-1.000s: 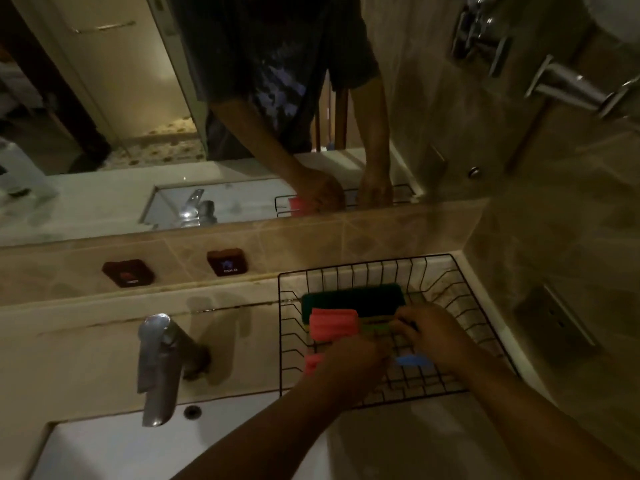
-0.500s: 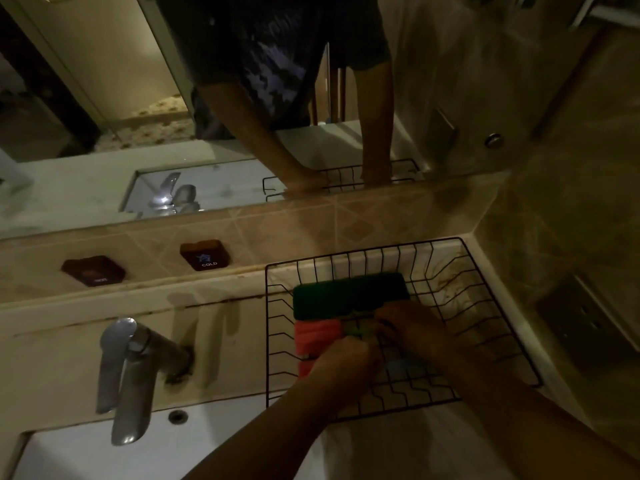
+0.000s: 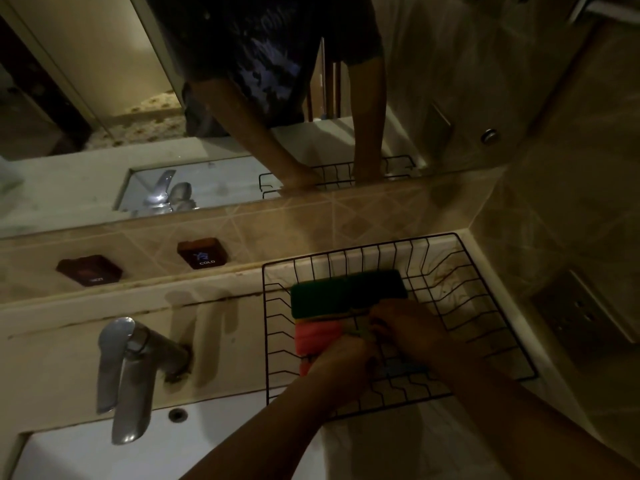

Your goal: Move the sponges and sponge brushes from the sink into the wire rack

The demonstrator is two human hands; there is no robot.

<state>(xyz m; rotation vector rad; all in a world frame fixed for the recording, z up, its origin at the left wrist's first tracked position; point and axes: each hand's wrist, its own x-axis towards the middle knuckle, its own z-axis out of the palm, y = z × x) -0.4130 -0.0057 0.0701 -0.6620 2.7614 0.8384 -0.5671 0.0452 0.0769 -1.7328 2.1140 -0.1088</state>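
A black wire rack [image 3: 460, 296] stands on the counter to the right of the tap. Inside it lie a dark green sponge [image 3: 346, 292] at the back and a pink ribbed sponge brush [image 3: 317, 337] in front of it. A second pink piece [image 3: 304, 367] and something blue [image 3: 398, 367] show under my hands. My left hand [image 3: 343, 362] and my right hand [image 3: 407, 329] are both inside the rack, close together, fingers curled around the brush's handle end, which they mostly hide. The light is dim.
A chrome tap [image 3: 128, 368] reaches over the white sink [image 3: 104, 455] at the lower left. Two dark hot and cold tags [image 3: 202, 252] sit on the tiled ledge under the mirror [image 3: 207, 133]. A tiled wall with a socket plate [image 3: 581, 313] closes the right side.
The view has tilted down and shifted right. Both hands have stayed in the rack and drawn closer together over the pink brush, covering more of the blue piece.
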